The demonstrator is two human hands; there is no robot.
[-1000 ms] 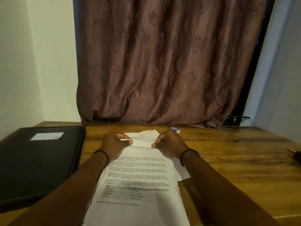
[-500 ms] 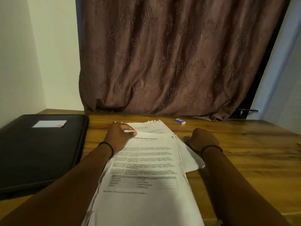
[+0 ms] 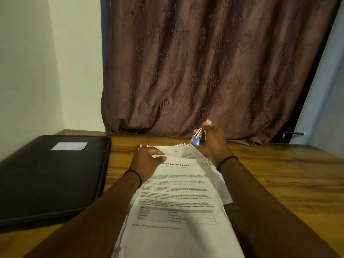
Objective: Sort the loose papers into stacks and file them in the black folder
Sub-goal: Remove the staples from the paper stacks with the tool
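Head view. The loose papers (image 3: 176, 202) are lying in a single uneven pile on the wooden surface (image 3: 279, 174), directly in front of the person and between the two forearms. The top sheet is showing the heading "Sample Education Transcript". Other sheets are poking out at the far edge and fanning out to the right, so the pile is not squared.

The left hand (image 3: 147, 161) is pinching the far left corner of the pile, with the thumb lying on the top sheet and the fingers curled at its edge. The right hand (image 3: 216, 140) is hovering above the surface just beyond the pile's far right corner. Its fingers are pinching a small white-and-blue object (image 3: 196, 139), and what this object is cannot be told.

The black folder (image 3: 52, 179) is lying closed and flat to the left of the pile, near it but apart, and is carrying a pale label (image 3: 69, 146) on its cover. A brown patterned curtain (image 3: 214, 62) is hanging behind the surface.

Judged progress: the task is sitting at an early stage. No separate stacks are showing, the folder is not yet opened, and no sheet is visibly filed. What is remaining appears to be dividing the pile into stacks, evening their edges, opening the folder and placing the stacks inside.
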